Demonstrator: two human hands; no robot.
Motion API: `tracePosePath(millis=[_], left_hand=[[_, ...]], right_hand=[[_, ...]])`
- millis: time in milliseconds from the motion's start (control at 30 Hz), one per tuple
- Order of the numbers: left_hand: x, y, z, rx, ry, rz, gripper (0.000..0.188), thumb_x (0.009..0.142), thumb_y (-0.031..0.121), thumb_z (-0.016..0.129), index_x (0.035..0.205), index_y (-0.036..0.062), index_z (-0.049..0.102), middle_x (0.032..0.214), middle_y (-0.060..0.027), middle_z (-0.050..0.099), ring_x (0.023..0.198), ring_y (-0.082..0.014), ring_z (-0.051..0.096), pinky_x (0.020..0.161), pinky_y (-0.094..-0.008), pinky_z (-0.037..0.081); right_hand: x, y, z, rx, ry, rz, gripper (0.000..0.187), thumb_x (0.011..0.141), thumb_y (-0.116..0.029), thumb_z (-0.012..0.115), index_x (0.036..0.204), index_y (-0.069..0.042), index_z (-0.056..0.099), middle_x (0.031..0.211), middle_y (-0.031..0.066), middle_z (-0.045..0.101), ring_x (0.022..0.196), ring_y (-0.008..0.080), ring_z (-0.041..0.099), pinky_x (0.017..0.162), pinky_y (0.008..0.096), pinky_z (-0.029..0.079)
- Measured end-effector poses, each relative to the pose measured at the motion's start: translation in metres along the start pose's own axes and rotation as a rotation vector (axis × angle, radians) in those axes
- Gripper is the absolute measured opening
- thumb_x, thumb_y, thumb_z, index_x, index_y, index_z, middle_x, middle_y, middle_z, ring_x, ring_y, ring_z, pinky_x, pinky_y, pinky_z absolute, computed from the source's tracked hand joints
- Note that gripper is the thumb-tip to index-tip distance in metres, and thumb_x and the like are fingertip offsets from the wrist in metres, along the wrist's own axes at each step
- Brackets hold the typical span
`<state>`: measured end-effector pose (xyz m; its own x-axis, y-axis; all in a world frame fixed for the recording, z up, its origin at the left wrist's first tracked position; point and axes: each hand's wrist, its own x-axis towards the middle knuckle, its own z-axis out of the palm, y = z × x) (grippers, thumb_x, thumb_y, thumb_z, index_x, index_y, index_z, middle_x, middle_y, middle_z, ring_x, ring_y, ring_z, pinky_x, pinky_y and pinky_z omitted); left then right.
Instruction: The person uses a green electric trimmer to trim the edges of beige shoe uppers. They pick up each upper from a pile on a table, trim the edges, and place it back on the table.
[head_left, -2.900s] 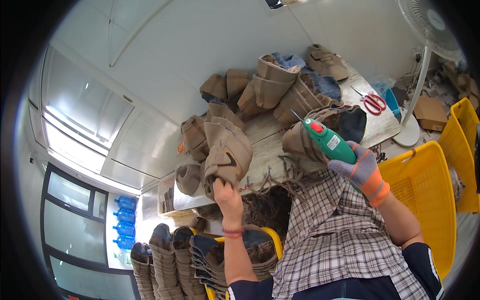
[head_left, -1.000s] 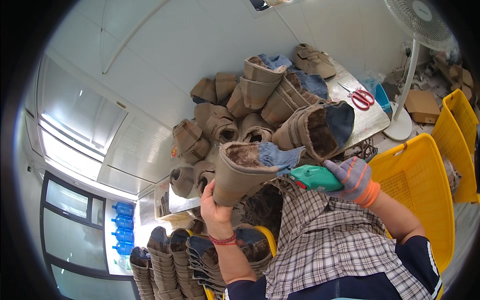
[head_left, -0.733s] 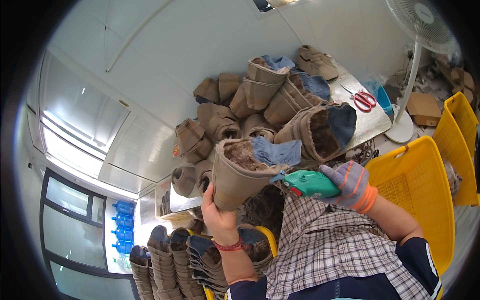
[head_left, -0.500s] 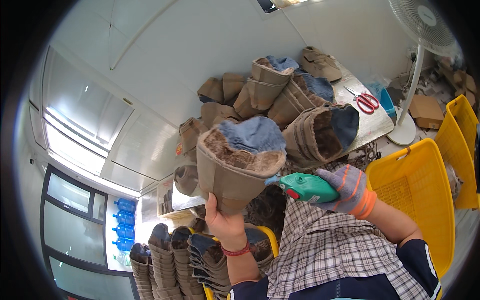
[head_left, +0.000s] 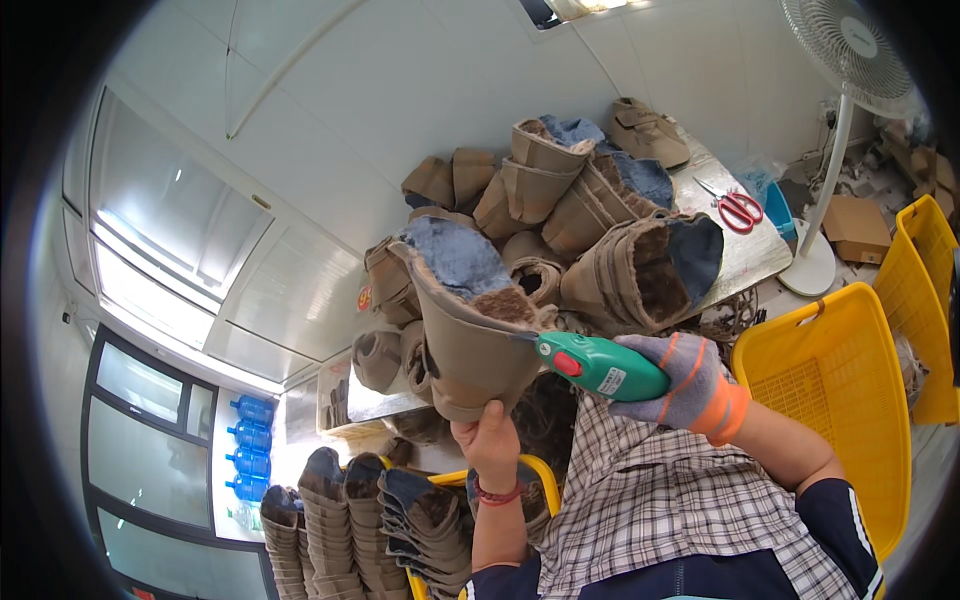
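Observation:
In my left hand [head_left: 488, 445], bare with a red cord at the wrist, is the bottom edge of a brown fur-lined boot upper [head_left: 470, 345]. Blue lining and brown pile show inside its tilted opening. My right hand [head_left: 690, 385], in a grey and orange glove, is closed around a green handheld electric cutter [head_left: 605, 365] with a red button. The cutter's nose meets the upper's right rim; its blade tip is hard to make out. Beyond the held piece, more boot uppers [head_left: 610, 275] lie heaped on the worktable [head_left: 755, 262].
Red-handled scissors [head_left: 738, 212] lie on the table's right part. Stacked uppers [head_left: 325, 510] stand at the lower left. A yellow basket [head_left: 880, 420] is at my right, with a standing fan [head_left: 835, 180] behind it. Blue water bottles [head_left: 250, 437] line the left wall.
My left hand has turned the boot upper and moved slightly right and down. The cutter has shifted left, and its nose has moved along the rim.

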<state>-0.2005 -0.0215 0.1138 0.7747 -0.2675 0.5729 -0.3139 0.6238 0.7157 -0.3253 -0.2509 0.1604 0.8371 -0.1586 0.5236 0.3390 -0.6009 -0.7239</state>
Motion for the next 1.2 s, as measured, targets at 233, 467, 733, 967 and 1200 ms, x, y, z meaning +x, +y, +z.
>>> tracePosePath(millis=[233,467,733,967,1200], left_hand=[[-0.006,-0.011,-0.014,0.793,-0.097,0.103,0.026,0.086,-0.002,0.061,0.111,-0.001,0.062,0.112,-0.0116,0.064,0.104,-0.0266,0.06,0.093,-0.0364,0.043],[-0.002,-0.017,-0.022,1.292,-0.438,0.355,0.029,0.078,-0.001,0.063,0.106,0.0025,0.067,0.117,-0.0179,0.06,0.111,-0.0396,0.055,0.099,-0.0466,0.037],[-0.019,-0.022,-0.015,1.495,-0.642,0.348,0.043,0.075,0.004,0.06,0.116,0.0127,0.066,0.128,-0.0164,0.054,0.123,-0.0417,0.044,0.105,-0.0548,0.028],[-0.023,-0.022,-0.008,1.413,-0.656,0.254,0.037,0.077,0.0,0.058,0.111,0.0122,0.068,0.123,-0.0141,0.058,0.119,-0.0363,0.049,0.104,-0.0512,0.033],[0.059,-0.011,-0.074,1.527,-0.352,0.313,0.039,0.079,-0.001,0.057,0.118,0.0047,0.06,0.137,-0.0216,0.043,0.13,-0.0431,0.034,0.107,-0.0503,0.03]], right_hand=[[0.004,0.0,0.002,0.05,0.019,0.071,0.061,0.066,-0.034,0.084,0.113,-0.003,0.061,0.086,0.0168,0.068,0.074,0.0282,0.069,0.066,0.0318,0.054],[0.003,0.002,0.009,0.23,0.022,0.282,0.061,0.068,-0.033,0.084,0.114,-0.002,0.061,0.086,0.014,0.069,0.077,0.0188,0.069,0.069,0.0281,0.054],[0.006,0.0,0.007,0.384,0.073,0.391,0.061,0.069,-0.031,0.084,0.115,0.0,0.06,0.09,0.0089,0.069,0.079,0.0094,0.064,0.072,0.0248,0.053],[0.024,0.011,0.003,0.514,0.074,0.47,0.057,0.072,-0.03,0.083,0.114,0.0,0.06,0.089,0.0063,0.068,0.078,0.0081,0.062,0.071,0.0232,0.052],[0.007,0.037,-0.021,0.324,0.265,0.502,0.056,0.071,-0.029,0.084,0.112,0.0,0.06,0.088,0.0033,0.067,0.075,0.0062,0.06,0.069,0.0223,0.051]])
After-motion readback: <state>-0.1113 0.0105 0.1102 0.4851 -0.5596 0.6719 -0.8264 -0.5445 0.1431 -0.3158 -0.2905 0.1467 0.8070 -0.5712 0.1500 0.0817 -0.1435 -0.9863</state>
